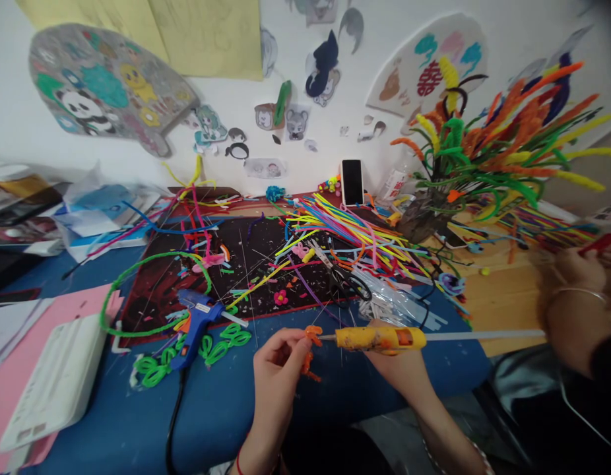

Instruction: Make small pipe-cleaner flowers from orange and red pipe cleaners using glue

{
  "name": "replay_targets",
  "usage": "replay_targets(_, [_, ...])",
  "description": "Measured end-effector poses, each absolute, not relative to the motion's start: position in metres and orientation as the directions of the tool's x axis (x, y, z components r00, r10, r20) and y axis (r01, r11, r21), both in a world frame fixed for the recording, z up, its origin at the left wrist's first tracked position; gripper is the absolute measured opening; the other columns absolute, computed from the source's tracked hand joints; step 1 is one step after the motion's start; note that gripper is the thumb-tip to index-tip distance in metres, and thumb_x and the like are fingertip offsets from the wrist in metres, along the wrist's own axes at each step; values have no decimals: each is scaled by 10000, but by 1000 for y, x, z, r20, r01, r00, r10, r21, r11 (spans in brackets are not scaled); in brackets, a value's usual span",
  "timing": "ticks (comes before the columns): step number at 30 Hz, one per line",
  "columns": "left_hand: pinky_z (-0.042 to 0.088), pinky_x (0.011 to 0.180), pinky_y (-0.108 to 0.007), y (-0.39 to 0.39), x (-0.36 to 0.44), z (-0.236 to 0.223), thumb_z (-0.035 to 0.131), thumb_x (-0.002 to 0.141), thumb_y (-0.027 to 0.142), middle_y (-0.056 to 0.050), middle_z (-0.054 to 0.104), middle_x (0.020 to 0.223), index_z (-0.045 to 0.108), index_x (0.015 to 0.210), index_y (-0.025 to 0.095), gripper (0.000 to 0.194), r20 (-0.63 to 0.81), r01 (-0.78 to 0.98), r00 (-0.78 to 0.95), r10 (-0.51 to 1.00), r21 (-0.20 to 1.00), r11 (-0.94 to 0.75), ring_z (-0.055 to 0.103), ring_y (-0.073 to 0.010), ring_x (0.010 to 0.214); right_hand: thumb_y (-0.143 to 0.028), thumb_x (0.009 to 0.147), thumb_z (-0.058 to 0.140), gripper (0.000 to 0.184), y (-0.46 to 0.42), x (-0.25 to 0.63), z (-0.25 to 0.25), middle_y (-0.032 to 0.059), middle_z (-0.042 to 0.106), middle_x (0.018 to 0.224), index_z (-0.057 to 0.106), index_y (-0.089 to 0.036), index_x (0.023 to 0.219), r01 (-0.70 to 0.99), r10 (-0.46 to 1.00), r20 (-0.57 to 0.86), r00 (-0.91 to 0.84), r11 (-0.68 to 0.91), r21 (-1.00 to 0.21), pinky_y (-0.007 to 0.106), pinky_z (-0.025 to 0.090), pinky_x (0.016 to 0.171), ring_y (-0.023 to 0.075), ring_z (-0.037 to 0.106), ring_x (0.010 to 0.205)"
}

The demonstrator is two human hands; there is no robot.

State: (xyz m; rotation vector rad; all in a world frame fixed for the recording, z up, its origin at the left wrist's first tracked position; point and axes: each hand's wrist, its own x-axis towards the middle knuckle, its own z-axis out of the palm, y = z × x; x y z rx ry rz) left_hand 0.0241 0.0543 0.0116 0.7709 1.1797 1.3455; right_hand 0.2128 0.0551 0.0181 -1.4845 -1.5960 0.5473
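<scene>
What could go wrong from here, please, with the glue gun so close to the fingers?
The nozzle of the yellow glue gun in the right hand points at the left hand; if hot, it might burn the fingertips.
The orange fuzzy piece is small and pinched at the fingertips, so it could slip or take glue in the wrong place.
The blue glue gun's black cord runs toward the near table edge; a snag might drag the gun.

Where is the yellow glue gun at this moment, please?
In the head view, the yellow glue gun is in the right hand, low and right of centre, its nozzle pointing at the orange fuzzy piece in the left hand.
</scene>
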Motion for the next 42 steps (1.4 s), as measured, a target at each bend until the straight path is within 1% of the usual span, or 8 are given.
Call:
replay_targets(11, [270,383,-148,53,24,13,763,696,314,48,517,533,700,685,150,177,-202,-334,-166,965,933,138,371,-42,423,-253,719,518,186,51,215,18,-32,503,481,420,-246,560,639,957,285,48,190,-746,251,419,422,151,514,435])
replay_targets(17, [242,378,-147,49,15,19,781,676,320,55,514,519,669,676,146,207,-259,-436,-188,948,886,155,338,-29,408,-162,688,527,147,40,223,19,-3,563,522,493,-226,560,672,963,267,-26,215,-709,262,414,432,163,545,463])
replay_targets(23, [260,405,-160,45,2,32,758,717,320,103,369,454,582,688,170,232,-301,-594,-176,937,792,143,275,-34,399,-213,790,586,74,36,238,4,41,708,704,648,-201,829,739,870,486,-84,382,-555,304,522,539,204,666,584])
replay_targets(27, [255,407,-166,42,-1,41,740,749,310,110,349,459,534,705,184,246,-304,-629,-176,936,767,131,257,-38,397,-254,835,560,238,43,236,-6,60,716,808,615,-189,1058,812,854,486,-185,411,-414,353,523,626,235,672,686])
replay_targets(30, [243,408,-169,41,-1,44,728,766,307,113,341,455,510,705,189,255,-292,-632,-185,938,766,114,253,-37,391,-240,845,518,336,51,228,-12,113,672,898,534,-130,1162,862,863,456,-217,389,-326,402,504,690,268,624,783])
replay_targets(34, [246,423,-168,43,0,44,716,785,321,115,354,459,513,745,189,245,-281,-628,-166,945,769,119,261,-34,394,-112,861,416,262,64,219,-20,153,611,931,519,-99,1101,893,866,437,-245,377,-247,439,467,750,290,557,860])
replay_targets(37, [273,437,-165,46,3,44,710,801,328,113,373,472,527,796,192,228,-274,-636,-156,949,763,116,285,-34,403,-28,839,366,292,72,217,-23,131,595,907,533,-119,1061,881,867,410,-283,404,-246,427,455,760,277,536,855])
replay_targets(42, [297,433,-144,51,16,43,729,789,339,106,419,530,561,847,193,230,-225,-619,-250,942,785,24,326,-24,420,-17,818,374,279,76,212,-3,142,577,977,527,-127,1024,863,858,424,-290,426,-272,423,449,817,274,512,932])
